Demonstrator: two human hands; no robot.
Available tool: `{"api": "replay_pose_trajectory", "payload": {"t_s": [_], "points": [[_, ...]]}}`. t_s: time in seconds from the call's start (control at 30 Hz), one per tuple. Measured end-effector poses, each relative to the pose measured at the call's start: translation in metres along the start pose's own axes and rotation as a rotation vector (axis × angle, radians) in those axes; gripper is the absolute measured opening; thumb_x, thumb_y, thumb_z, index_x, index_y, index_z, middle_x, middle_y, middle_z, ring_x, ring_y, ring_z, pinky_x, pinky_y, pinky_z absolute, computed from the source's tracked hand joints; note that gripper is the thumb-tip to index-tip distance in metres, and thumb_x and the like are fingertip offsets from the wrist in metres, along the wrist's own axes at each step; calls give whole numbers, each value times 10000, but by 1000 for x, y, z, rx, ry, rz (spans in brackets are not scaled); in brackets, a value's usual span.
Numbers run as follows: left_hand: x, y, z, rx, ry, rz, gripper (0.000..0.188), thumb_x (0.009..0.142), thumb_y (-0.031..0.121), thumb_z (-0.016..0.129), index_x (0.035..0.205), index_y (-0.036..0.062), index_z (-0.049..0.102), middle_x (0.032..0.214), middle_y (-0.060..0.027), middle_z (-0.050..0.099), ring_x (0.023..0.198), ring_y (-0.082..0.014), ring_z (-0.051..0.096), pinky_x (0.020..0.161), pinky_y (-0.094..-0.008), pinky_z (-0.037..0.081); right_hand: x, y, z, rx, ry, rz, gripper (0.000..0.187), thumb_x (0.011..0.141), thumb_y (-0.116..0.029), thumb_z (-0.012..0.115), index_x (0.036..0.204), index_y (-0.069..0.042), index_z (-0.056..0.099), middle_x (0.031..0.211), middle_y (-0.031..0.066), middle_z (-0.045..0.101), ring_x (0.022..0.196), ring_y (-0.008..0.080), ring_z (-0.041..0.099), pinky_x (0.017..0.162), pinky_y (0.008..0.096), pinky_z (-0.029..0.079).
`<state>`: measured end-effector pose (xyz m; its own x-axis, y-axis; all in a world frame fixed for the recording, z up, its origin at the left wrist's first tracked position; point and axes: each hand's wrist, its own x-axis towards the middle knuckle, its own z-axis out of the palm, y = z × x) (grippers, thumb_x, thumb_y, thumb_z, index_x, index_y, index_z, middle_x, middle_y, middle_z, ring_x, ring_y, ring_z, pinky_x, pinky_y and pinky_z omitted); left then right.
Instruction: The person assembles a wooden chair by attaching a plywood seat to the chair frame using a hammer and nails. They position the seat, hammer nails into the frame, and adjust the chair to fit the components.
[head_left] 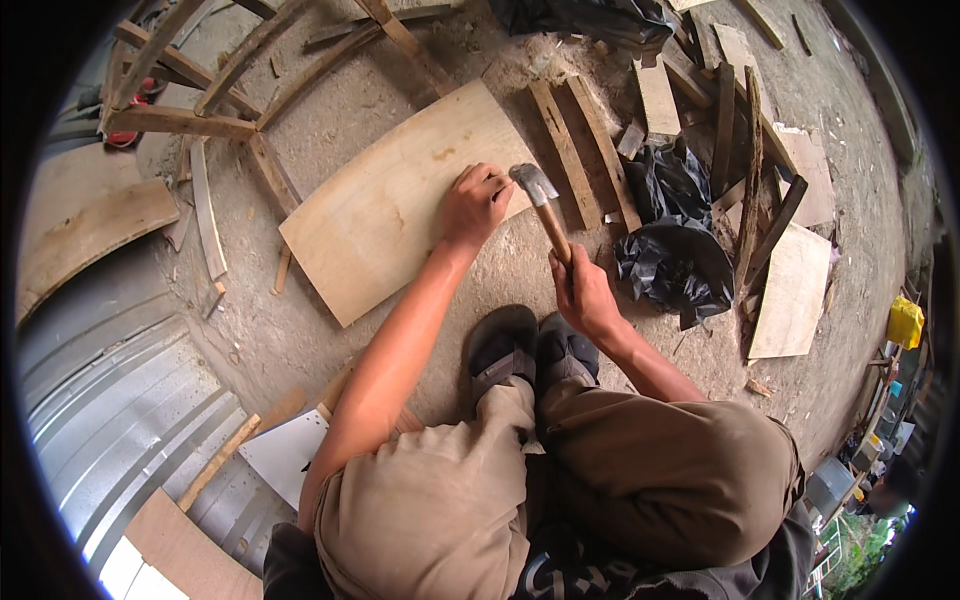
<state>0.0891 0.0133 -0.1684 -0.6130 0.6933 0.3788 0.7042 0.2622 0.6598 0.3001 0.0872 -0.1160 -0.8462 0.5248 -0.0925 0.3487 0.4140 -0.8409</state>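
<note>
A hammer (553, 222) with a wooden handle and grey metal head is in my right hand (588, 298), which wraps round the lower handle. Its head is raised close to the fingers of my left hand (474, 207). That hand rests at the near right part of a pale plywood sheet (370, 215), with its fingers pinched together. Whatever they may hold is too small to make out. The sheet lies ahead of my feet and slightly to the left, over a wooden frame partly hidden beneath it.
Two wooden strips (566, 155) lie right of the sheet, beside black plastic bags (680, 265) and scrap boards (792, 290). A wooden frame (190, 120) stands at the far left. Corrugated metal sheets (130, 430) lie at the near left. My shoes (503, 340) are on the dusty floor.
</note>
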Motion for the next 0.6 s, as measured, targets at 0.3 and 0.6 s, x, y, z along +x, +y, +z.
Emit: {"api": "replay_pose_trajectory", "payload": {"t_s": [0.3, 0.6], "points": [[4, -13, -19, -160, -162, -102, 259, 898, 130, 666, 1141, 49, 709, 1125, -114, 663, 1040, -268, 633, 906, -383, 503, -3, -4, -1, 16, 21, 40, 206, 992, -129, 568, 1099, 18, 471, 716, 266, 602, 656, 478, 621, 548, 503, 447], [2, -18, -10, 539, -308, -37, 558, 1026, 296, 378, 1563, 175, 284, 1640, -18, 226, 1513, -195, 197, 1221, -596, 51, -1, -40, -16, 22, 88, -106, 204, 976, -68, 558, 1135, 35, 484, 741, 242, 593, 625, 405, 630, 549, 425, 468]]}}
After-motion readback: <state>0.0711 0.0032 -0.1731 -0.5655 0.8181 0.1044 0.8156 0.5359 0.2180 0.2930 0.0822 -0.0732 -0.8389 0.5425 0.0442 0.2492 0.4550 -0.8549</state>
